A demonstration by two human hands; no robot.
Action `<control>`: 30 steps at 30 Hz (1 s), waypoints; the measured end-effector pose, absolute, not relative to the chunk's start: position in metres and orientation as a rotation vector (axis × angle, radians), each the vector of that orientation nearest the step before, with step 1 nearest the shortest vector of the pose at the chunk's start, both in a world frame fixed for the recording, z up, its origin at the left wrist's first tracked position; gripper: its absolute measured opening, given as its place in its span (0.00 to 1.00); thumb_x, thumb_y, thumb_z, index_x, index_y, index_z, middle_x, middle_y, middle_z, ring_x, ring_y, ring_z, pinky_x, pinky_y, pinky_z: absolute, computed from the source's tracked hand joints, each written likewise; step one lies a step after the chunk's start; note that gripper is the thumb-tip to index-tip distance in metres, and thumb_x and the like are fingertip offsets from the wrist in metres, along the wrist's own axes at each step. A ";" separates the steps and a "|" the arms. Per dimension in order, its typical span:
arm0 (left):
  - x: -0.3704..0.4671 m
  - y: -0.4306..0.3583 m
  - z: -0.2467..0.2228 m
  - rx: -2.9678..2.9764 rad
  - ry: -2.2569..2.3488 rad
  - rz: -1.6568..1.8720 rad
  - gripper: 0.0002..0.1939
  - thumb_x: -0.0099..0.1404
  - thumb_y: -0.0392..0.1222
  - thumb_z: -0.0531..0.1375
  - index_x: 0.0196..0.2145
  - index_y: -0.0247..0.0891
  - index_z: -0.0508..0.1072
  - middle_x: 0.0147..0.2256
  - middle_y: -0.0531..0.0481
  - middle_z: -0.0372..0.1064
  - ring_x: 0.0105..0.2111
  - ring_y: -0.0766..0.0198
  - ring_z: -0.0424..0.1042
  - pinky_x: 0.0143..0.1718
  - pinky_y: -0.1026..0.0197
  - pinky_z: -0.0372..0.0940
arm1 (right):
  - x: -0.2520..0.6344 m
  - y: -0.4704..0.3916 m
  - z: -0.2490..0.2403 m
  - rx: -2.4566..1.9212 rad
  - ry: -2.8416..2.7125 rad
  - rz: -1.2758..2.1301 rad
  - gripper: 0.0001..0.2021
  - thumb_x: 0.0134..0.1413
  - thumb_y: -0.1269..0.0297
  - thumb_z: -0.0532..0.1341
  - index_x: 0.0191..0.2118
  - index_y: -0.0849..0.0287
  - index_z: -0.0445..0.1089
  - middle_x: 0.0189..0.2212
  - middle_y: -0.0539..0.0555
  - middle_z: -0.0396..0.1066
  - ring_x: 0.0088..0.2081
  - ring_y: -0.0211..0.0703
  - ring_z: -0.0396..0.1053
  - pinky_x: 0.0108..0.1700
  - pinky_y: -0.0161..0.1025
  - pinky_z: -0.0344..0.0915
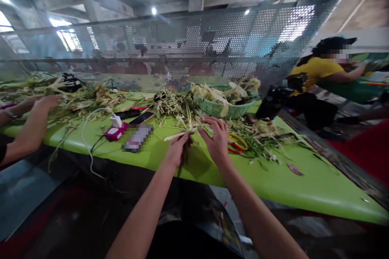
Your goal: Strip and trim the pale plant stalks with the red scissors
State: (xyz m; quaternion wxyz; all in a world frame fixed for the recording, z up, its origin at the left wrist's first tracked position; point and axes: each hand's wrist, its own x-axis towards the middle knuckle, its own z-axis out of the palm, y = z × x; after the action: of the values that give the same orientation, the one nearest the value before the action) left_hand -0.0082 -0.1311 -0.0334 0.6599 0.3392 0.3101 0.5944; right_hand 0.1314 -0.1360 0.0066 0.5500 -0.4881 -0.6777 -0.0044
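Observation:
My left hand (177, 149) is closed around a small bundle of dried plant strips (189, 123). Pale strips fan out above the fingers, and darker ends hang below them. Just to the right is my right hand (216, 139), its thumb and fingers spread apart close to the tips of the bundle. I cannot make out anything held in it. Beside its wrist lie scissors with red and yellow handles (238, 143). Beyond both hands stands a green plastic basket (226, 108) heaped with pale dried husks (212, 92).
Left of my hands are a phone (138, 137), a darker phone (142, 118) and a magenta power socket (116, 131) with a white charger. Plant scraps (267, 133) cover the right side of the green table (288, 182). A co-worker's hands (45, 103) are at far left; another person in yellow (319, 68) sits right.

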 end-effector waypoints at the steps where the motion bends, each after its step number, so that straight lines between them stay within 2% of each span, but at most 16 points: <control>1: -0.009 -0.129 -0.034 0.716 0.668 1.380 0.15 0.51 0.47 0.68 0.34 0.38 0.75 0.24 0.55 0.69 0.23 0.70 0.65 0.30 0.65 0.59 | 0.130 -0.138 0.007 -1.166 -1.631 -0.027 0.08 0.56 0.59 0.60 0.39 0.55 0.71 0.44 0.56 0.72 0.49 0.51 0.63 0.54 0.48 0.53; 4: -0.010 -0.125 -0.035 0.654 0.567 1.390 0.15 0.51 0.45 0.68 0.37 0.38 0.74 0.29 0.53 0.72 0.28 0.69 0.69 0.35 0.64 0.62 | 0.128 -0.140 0.003 -1.185 -1.798 0.093 0.07 0.57 0.59 0.59 0.32 0.56 0.71 0.34 0.53 0.74 0.41 0.48 0.66 0.47 0.44 0.57; 6: -0.009 -0.124 -0.035 0.640 0.543 1.365 0.16 0.52 0.44 0.68 0.38 0.38 0.73 0.30 0.52 0.73 0.29 0.67 0.70 0.37 0.62 0.63 | 0.126 -0.138 -0.001 -1.179 -1.889 0.203 0.08 0.57 0.60 0.59 0.32 0.56 0.71 0.30 0.52 0.73 0.37 0.46 0.66 0.41 0.41 0.59; 10: -0.008 -0.124 -0.035 0.592 0.610 1.404 0.15 0.50 0.44 0.68 0.35 0.36 0.72 0.27 0.54 0.71 0.26 0.70 0.69 0.32 0.64 0.62 | 0.124 -0.132 -0.006 -1.177 -1.908 0.293 0.06 0.56 0.63 0.59 0.31 0.57 0.70 0.27 0.52 0.71 0.33 0.44 0.65 0.36 0.38 0.59; 17: -0.012 -0.127 -0.031 0.640 0.777 1.430 0.17 0.48 0.48 0.69 0.28 0.34 0.69 0.22 0.56 0.64 0.20 0.73 0.61 0.23 0.67 0.55 | 0.123 -0.130 -0.008 -1.150 -2.006 0.022 0.08 0.60 0.64 0.56 0.30 0.58 0.66 0.29 0.56 0.70 0.35 0.47 0.63 0.40 0.42 0.58; 24: -0.015 -0.129 -0.029 0.585 0.708 1.503 0.16 0.48 0.43 0.68 0.27 0.35 0.65 0.20 0.60 0.57 0.19 0.75 0.56 0.21 0.69 0.50 | 0.123 -0.129 -0.010 -1.151 -2.007 -0.046 0.09 0.62 0.64 0.54 0.29 0.58 0.64 0.28 0.56 0.69 0.33 0.47 0.62 0.39 0.41 0.58; 30: -0.015 -0.129 -0.032 0.757 0.721 1.396 0.16 0.53 0.50 0.66 0.29 0.35 0.68 0.21 0.56 0.62 0.19 0.74 0.58 0.22 0.68 0.53 | 0.130 -0.125 -0.010 -1.139 -1.952 0.009 0.08 0.59 0.63 0.57 0.29 0.58 0.67 0.27 0.55 0.69 0.33 0.47 0.63 0.37 0.41 0.59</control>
State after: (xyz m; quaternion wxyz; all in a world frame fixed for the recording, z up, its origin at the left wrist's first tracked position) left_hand -0.0152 -0.1286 -0.0323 0.6431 0.3324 0.3166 0.6129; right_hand 0.1296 -0.1247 -0.0102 0.4265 -0.4558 -0.7812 0.0035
